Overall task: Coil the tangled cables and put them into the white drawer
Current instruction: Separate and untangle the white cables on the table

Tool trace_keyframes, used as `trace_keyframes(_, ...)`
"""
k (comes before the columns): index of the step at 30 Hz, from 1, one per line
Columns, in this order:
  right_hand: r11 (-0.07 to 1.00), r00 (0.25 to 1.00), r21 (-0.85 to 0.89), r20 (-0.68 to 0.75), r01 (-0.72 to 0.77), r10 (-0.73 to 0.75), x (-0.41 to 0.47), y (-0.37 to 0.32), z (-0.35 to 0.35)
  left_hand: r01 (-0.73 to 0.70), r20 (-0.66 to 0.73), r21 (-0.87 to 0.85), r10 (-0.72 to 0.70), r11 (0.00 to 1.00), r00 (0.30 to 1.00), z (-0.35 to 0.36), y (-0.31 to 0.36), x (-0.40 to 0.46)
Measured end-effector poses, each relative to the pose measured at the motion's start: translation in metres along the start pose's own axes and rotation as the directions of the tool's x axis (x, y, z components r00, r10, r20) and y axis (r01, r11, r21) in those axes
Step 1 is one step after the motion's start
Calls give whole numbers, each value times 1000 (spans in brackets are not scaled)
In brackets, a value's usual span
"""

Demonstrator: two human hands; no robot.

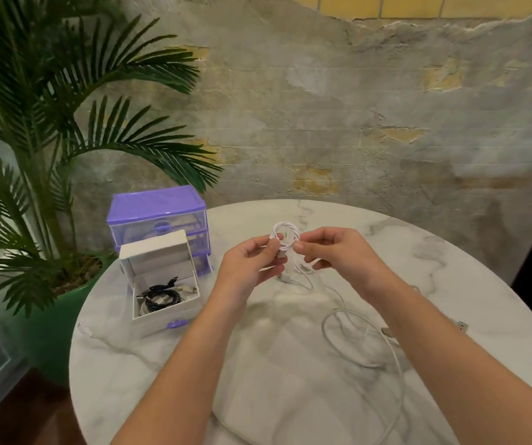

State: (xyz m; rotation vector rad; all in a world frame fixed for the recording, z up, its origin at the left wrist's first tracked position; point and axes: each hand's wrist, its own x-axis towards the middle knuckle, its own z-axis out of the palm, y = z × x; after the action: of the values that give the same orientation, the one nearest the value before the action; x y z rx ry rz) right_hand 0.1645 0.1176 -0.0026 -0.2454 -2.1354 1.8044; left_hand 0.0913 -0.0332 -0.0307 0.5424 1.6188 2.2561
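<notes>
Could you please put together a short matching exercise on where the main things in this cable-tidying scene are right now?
Things:
1. small white coil
2. black cables
3. loose white cable
4. potted palm

Places:
A. lying uncoiled on the marble table, by the right forearm
B. standing off the table's left edge in a green pot
C. held up between the left hand and the right hand
D. inside the open white drawer

Pairs: 1-C, 2-D, 3-A, 4-B
</notes>
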Motion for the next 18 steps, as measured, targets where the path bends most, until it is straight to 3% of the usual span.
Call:
trace_keyframes(4, 976, 995, -191, 25, 103, -100, -4, -22, 3, 3, -36, 1, -3, 1000, 999, 3, 9, -6)
trace_keyframes(8, 952, 986, -256, 50, 167, -160, -9, -33, 20, 14, -74, -15, -15, 1000, 997, -7, 17, -18)
trace_keyframes(12, 972, 993, -210, 72, 104, -91, -12, -39, 48, -51, -132, 91, 63, 995, 989, -31, 30, -36)
trace_keyframes(18, 996, 988, -44, 130, -81, 86, -10, -45, 93, -103, -215, 429, 213, 897, 953, -83, 47, -54)
